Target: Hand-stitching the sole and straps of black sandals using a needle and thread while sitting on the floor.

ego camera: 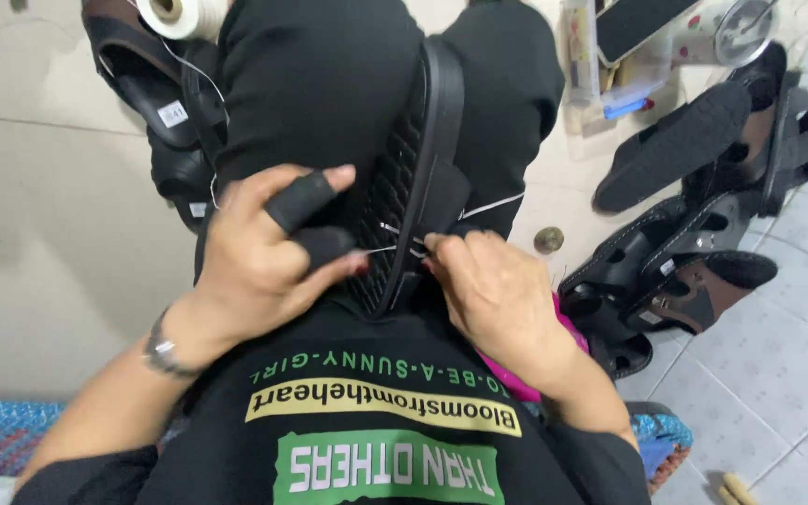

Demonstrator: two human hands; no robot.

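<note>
I see a black sandal [411, 178] standing on edge between the knees, its rubber sole ridged in a diamond pattern, with white thread [381, 250] running across it. My left hand [264, 257], two fingers sheathed in black guards, is pinched shut on the thread. My right hand [493, 290] is curled closed against the sandal's strap; more dark sandals [675, 271] lie heaped on the tiled floor [778, 374].

A sandal [411, 178] stands on edge between the person's knees, with the left hand [259, 257] at its left side and the right hand [496, 290] at its right. Further sandals [156, 103] lie on the floor to the left, beneath a thread spool [178, 14]. Another heap of sandals [694, 215] lies to the right, behind a small round object [548, 240] on the floor.
</note>
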